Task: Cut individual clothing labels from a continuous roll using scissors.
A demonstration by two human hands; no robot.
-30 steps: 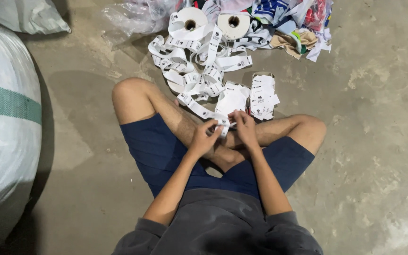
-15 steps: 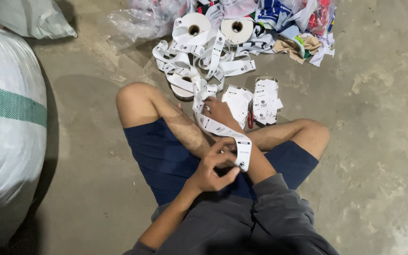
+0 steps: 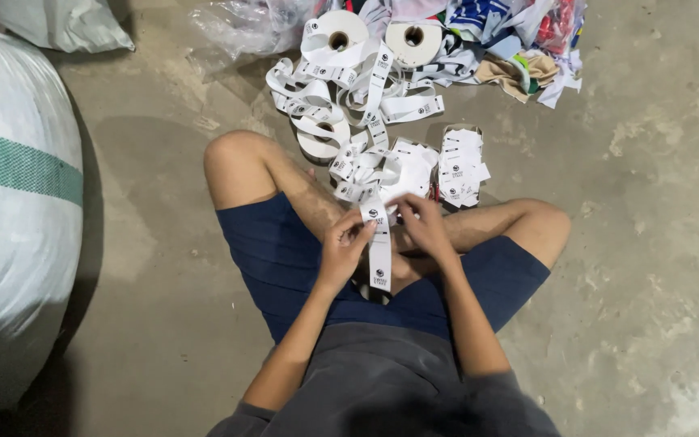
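Pinching a white label strip (image 3: 379, 251) between both hands, label rolls (image 3: 374, 40) beyond

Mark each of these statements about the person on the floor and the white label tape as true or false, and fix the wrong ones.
1. Both hands hold a white label strip. True: left hand, right hand.
2. The person stands at a table. False: they sit cross-legged on the concrete floor.
3. Label rolls lie ahead of the knees. True.
4. The big sack is on the person's right. False: on their left.
5. The shorts are red. False: blue.
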